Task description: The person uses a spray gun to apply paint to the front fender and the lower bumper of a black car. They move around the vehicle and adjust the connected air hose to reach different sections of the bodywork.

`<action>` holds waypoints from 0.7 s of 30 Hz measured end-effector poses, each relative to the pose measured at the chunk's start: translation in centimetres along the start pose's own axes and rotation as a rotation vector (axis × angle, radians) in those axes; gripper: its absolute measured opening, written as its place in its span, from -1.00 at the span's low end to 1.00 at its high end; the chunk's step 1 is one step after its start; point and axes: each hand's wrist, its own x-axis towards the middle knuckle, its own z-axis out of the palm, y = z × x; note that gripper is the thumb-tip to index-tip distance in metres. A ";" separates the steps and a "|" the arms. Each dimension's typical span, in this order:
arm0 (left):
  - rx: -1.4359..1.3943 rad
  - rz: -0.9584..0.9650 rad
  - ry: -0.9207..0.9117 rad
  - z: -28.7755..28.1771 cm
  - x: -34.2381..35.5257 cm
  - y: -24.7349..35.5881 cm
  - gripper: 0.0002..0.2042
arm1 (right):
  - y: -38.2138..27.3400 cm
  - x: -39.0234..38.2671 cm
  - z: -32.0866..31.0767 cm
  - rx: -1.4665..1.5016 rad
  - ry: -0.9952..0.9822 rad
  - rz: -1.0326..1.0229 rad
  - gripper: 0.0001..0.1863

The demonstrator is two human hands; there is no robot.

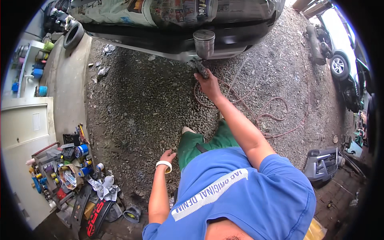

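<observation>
Stony ground (136,104) fills the middle, and the person's feet are on it. Past the feet is a big dark car bumper (140,38), with newspaper (172,14) laid over the part above it, maybe so that part does not get dirty. A long pinkish hose (287,109) lies in loose loops on the stones, which likely gives the arm room to reach; where it joins anything is hidden. The spray gun (203,54) is up in front of the bumper's low edge, but I cannot tell how near. Its round metal cup (205,43) sits on top, probably so what is inside can run down. The right hand (209,85) is closed around the gun's handle, with the arm stretched far out, perhaps so the body can stand back. The left hand (168,156) hangs by the left leg, half open, fingers a bit bent, and seems to hold nothing. A white ring (162,163) goes around its wrist, out of the way.
</observation>
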 end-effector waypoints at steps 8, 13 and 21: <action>-0.022 -0.068 -0.005 2.1 1.1 0.3 -0.36 | 3.6 1.8 -8.5 -0.071 0.165 -0.131 -0.57; 0.034 -0.020 -0.028 5.2 1.7 5.0 -0.37 | 6.3 3.6 -17.7 -0.248 0.335 -0.065 -0.50; 0.249 0.125 -0.082 10.6 4.1 17.6 -0.41 | 8.6 5.8 -29.7 -0.179 0.603 -0.190 -0.67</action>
